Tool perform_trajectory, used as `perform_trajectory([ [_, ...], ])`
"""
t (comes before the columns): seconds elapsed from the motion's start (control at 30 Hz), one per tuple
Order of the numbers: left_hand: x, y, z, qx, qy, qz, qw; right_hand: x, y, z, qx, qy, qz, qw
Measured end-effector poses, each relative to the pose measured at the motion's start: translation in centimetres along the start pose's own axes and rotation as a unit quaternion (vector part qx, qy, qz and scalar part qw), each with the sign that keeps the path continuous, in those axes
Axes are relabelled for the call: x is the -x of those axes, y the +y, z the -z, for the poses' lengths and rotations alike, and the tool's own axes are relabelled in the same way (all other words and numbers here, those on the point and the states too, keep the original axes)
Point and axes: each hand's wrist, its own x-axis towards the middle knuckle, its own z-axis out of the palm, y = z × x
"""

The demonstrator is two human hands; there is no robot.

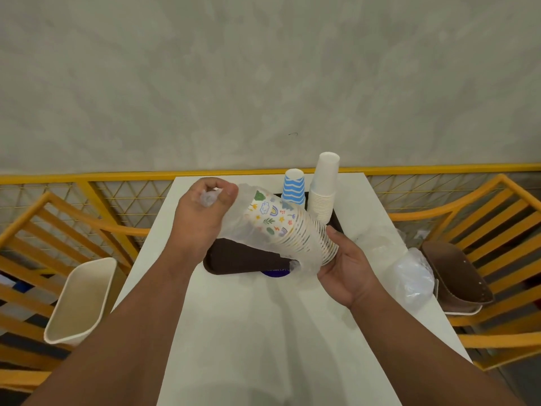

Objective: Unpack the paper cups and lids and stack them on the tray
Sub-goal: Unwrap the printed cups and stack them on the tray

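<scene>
I see the tilted stack of doodle-printed paper cups (281, 227) above the dark brown tray (234, 259), my right hand (348, 268) cupping its rims, my left hand (202, 212) pinching its clear plastic sleeve (234, 230), which hides a blue object (275, 273) on the white table (263, 332).

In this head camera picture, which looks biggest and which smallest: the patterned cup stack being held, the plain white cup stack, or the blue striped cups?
1. patterned cup stack, though it is held nearer the camera, which enlarges it.
2. white cup stack, standing on the tray.
3. blue striped cups, clearly shortest beside the white ones.
</scene>
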Motion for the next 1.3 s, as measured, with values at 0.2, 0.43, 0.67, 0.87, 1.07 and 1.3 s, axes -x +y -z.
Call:
perform_trajectory([
  [0.2,0.7,0.4,1.3,0.089,-0.068,0.041,0.993,-0.2,0.5,0.2,0.014,0.031,-0.011,0.999],
  [0.43,2.1,-1.5,-0.9,-0.12,-0.182,0.063,0.974,-1.6,4.2,3.0,0.022,0.069,-0.065,0.995],
  [0.67,4.4,-7.5,-4.4,-0.29,-0.204,0.064,0.933,-0.2,9.6,6.7,0.163,0.19,-0.088,0.964],
  [0.87,5.7,-8.9,-6.8,-0.413,-0.289,0.002,0.864,-0.3,9.9,7.4,0.293,0.236,-0.166,0.912],
  [1.07,6.0,-8.2,-8.9,-0.473,-0.318,-0.022,0.821,0.6,8.5,7.7,0.28,0.252,-0.177,0.909],
  [1.3,4.8,-6.4,-9.1,-0.373,-0.321,-0.015,0.87,-0.1,6.7,8.0,0.274,0.291,-0.15,0.904],
])
